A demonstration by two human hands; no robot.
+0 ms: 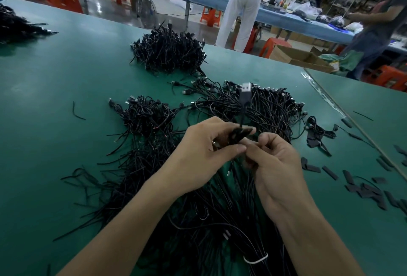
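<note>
The left hand (202,152) sits just below the middle of the frame, knuckles up, thumb and curled fingers clamped on a small coiled black cable (239,134). The cable's USB plug (246,89) stands straight up above the fingers, blurred. The right hand (276,161) is close beside it on the right, with its fingertips against the left thumb. Its fingers are curled in tight and pinch a dark strand of the same cable, though I cannot make out which part. Both forearms run in from the bottom edge.

Under the forearms lies a long bundle of loose cables (198,220), bound by a white tie (255,259) at the bottom centre. Tangled heaps crowd the green table (55,77): one (264,104) right behind the hands, one (145,117) to the left of centre and one (168,52) further up. The left of the table is mostly bare. Short black sleeve pieces (365,189) are scattered at lower right, near a taped seam (319,93) running diagonally. Another dark pile (17,26) is cut off at the upper left edge. A standing person (240,11) at top centre is cropped at the shoulders.
</note>
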